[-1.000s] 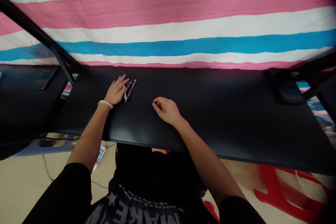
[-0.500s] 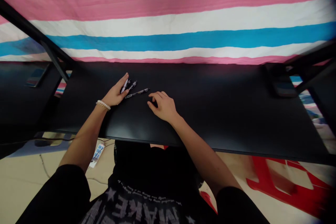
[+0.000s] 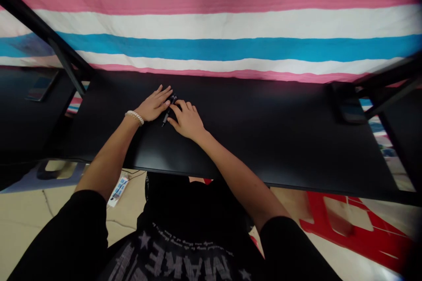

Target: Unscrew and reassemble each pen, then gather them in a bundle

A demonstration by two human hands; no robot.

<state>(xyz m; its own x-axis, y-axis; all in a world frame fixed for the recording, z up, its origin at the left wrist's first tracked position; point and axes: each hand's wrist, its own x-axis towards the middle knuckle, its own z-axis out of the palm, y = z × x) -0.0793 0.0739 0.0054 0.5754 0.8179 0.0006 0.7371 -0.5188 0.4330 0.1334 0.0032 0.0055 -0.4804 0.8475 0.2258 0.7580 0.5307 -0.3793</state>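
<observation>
Pens (image 3: 165,118) that fanned rightward half a second ago now lie bunched left of the frame's centre, the right hand (image 3: 188,119) having come in beside them. Its fingers bend at the pens; whether they grip, I cannot tell. The left hand (image 3: 152,105) lies palm-down, fingers spread, just left. Below stretches a black table (image 3: 270,131); striped cloth (image 3: 231,48) fills the upper frame.

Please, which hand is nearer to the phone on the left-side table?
Left. The left hand is to the right of the phone; the right hand is farther to the right.
</observation>
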